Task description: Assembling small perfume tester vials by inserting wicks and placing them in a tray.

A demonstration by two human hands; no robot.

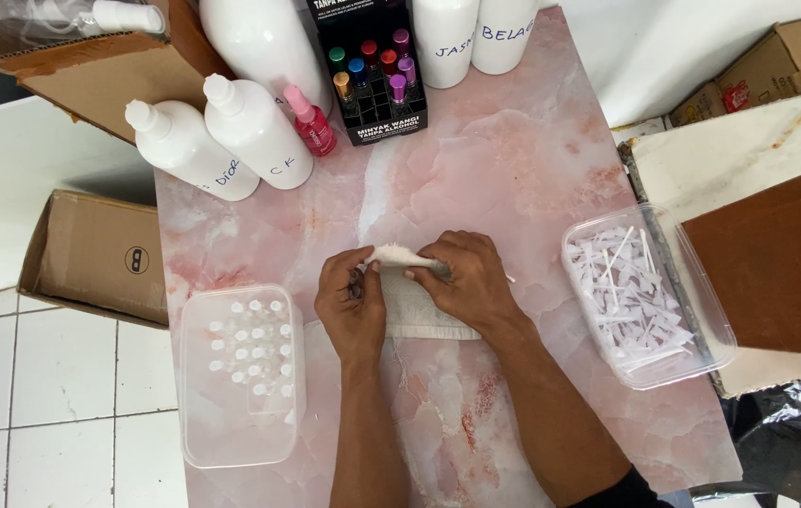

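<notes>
My left hand (349, 299) and my right hand (469, 278) meet at the middle of a pink marble tabletop (513, 150). Both pinch the top edge of a small white cloth (399, 256), which is folded over something I cannot make out. A thin white stick (511, 278) pokes out past my right hand's fingers. The rest of the cloth (419, 315) lies flat on the table under my wrists.
A clear tub of small capped vials (242, 376) sits at the left, a clear tub of white sprayer parts (640, 296) at the right. Large white bottles (255, 132), a pink spray bottle (311, 122) and a black rack of coloured vials (372, 80) stand at the back. Cardboard boxes (95, 254) flank the table.
</notes>
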